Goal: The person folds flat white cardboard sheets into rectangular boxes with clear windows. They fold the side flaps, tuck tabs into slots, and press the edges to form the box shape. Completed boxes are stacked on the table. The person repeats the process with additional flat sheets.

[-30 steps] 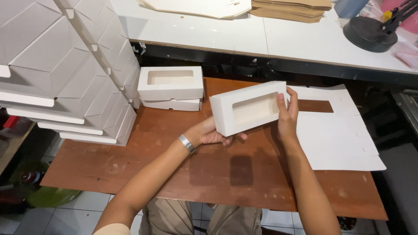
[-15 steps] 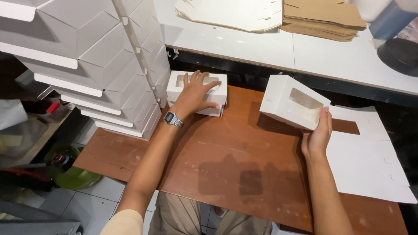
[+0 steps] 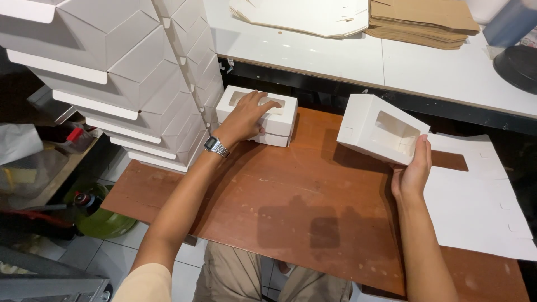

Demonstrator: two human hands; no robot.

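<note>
On the brown table, the left hand lies flat with fingers spread over the top of two stacked window boxes, palm down on the upper one, gripping nothing. A metal watch sits on that wrist. The stack stands at the table's far left corner, just beside a tall leaning pile of folded white boxes that fills the left of the view.

Right of centre, the right hand holds a third window box up off the table, tilted, with its cut-out window facing the camera. The fingers curl up around its right end and the palm is below; it is well apart from the stack.

Under and right of that hand, flat white card blanks lie on the table. Beyond the table runs a white counter bearing more white blanks and a heap of brown card.
</note>
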